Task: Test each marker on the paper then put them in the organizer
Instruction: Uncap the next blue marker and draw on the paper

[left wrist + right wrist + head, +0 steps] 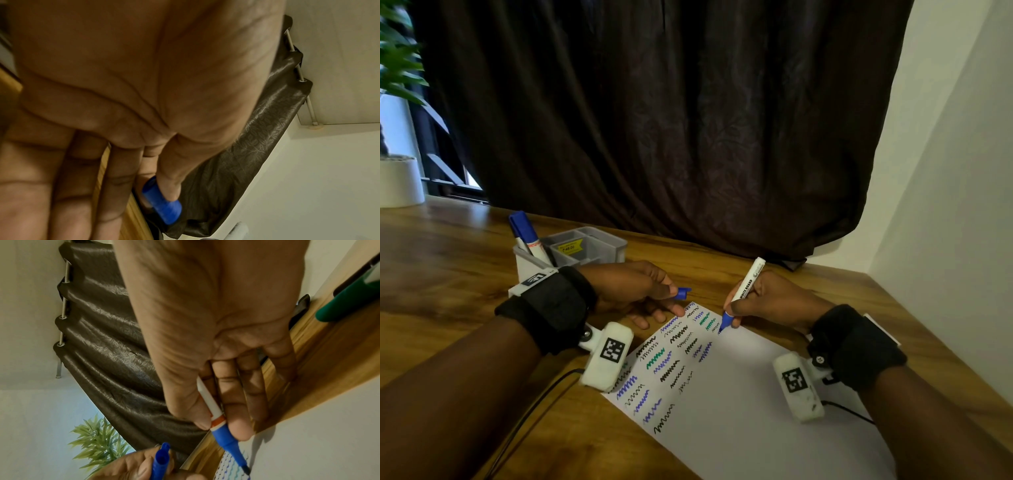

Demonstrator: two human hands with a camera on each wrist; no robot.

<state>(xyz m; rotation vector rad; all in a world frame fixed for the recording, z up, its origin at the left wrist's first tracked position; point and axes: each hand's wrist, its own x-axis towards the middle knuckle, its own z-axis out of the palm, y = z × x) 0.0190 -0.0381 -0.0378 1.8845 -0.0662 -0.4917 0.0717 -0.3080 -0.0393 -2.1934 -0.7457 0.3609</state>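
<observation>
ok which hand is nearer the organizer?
Left. The left hand, pinching the blue cap, sits just in front of the organizer; the right hand, writing with the marker, is farther right.

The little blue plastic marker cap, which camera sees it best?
The left wrist view: the blue plastic marker cap fills it large, pinched by the left hand. The head view shows it tiny; the right wrist view shows its open end.

The grey organizer [585, 246] stands at the table's [448, 260] far edge behind the left hand [633, 287], two markers [527, 236] filling its near-left compartment. The paper's [756, 394] right half lies bare. A wall [962, 205] closes the right side.
</observation>
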